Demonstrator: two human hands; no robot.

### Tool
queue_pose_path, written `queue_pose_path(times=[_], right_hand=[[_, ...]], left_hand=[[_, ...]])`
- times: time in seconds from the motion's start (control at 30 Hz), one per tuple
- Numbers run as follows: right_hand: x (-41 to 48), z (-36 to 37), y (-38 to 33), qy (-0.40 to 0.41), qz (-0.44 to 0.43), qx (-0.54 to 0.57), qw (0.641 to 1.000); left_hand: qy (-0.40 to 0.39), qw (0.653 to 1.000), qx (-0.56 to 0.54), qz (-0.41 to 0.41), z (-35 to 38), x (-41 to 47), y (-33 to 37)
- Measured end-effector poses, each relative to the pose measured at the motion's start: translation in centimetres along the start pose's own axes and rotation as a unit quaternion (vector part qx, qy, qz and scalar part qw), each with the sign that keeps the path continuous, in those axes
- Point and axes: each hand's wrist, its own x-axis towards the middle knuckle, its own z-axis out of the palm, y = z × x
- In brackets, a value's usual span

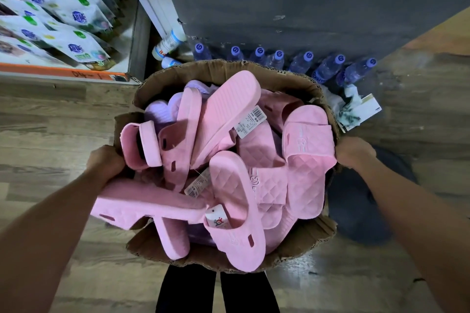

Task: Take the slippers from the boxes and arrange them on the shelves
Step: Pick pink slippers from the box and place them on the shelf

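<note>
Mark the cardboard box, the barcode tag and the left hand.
cardboard box (223, 68), head view, inner face of its far wall.
barcode tag (252, 121), head view, middle of its white face.
left hand (106, 161), head view, knuckles at the box's left edge.

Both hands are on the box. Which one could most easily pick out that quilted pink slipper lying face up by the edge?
Probably the right hand: it holds the brown cardboard box rim right beside that quilted pink slipper. The left hand holds the opposite side.
</note>
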Motion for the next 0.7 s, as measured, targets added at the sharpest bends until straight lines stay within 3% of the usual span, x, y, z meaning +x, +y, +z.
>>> queue_pose_path(times=[0.2,0.4,0.57,0.7], right_hand=[[-0.8,0.4,0.3,0.004,-0.024,-0.092,0.995],[-2.2,1.3,0.3,0.017,-0.007,-0.081,0.997],[-1.4,1.5,0.2,0.085,0.001,0.041,0.996],[-1.8,3.2,1.5,0.146,-0.049,0.165,0.974]], left_hand=[[-0.027,0.99,0.112,0.078,-0.9,-0.1,-1.4],[-0.018,0.992,0.11,0.064,-0.2,-1.1,-2.4],[0.012,0.996,0.067,0.06,-0.1,0.2,-1.7],[0.035,0.996,0.005,0.077,0.4,-0.6,-1.6]])
